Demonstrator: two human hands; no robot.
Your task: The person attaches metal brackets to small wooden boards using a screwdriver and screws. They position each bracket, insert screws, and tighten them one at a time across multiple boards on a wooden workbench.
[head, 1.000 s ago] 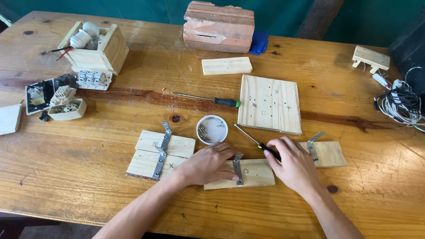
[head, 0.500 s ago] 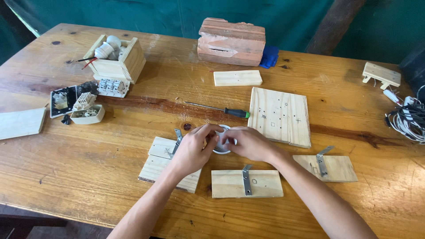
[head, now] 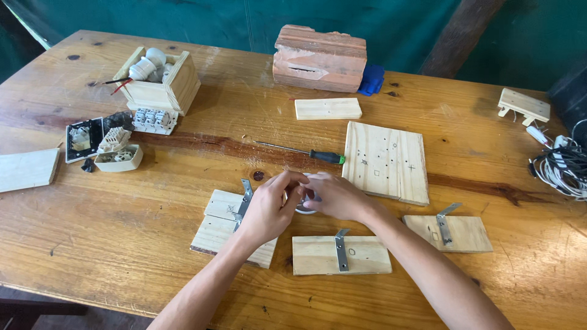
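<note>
Left of the grip lies a wood block (head: pixel 235 227) with a metal bracket (head: pixel 244 195) on it, part under the left hand's wrist. The left hand (head: pixel 269 208) and right hand (head: pixel 333 195) meet fingertip to fingertip over a small white dish (head: pixel 304 208), mostly hidden beneath them. The fingers look pinched close, but what they hold, if anything, is too small to tell. Judging by this, the step in hand is picking a small fastener from the dish. Just below the grip lies a second block (head: pixel 341 255) with its bracket. Above and right of the grip rest a screwdriver (head: pixel 306 153) and a board (head: pixel 385 162). The next move calls for a steady pinch and careful carrying.
</note>
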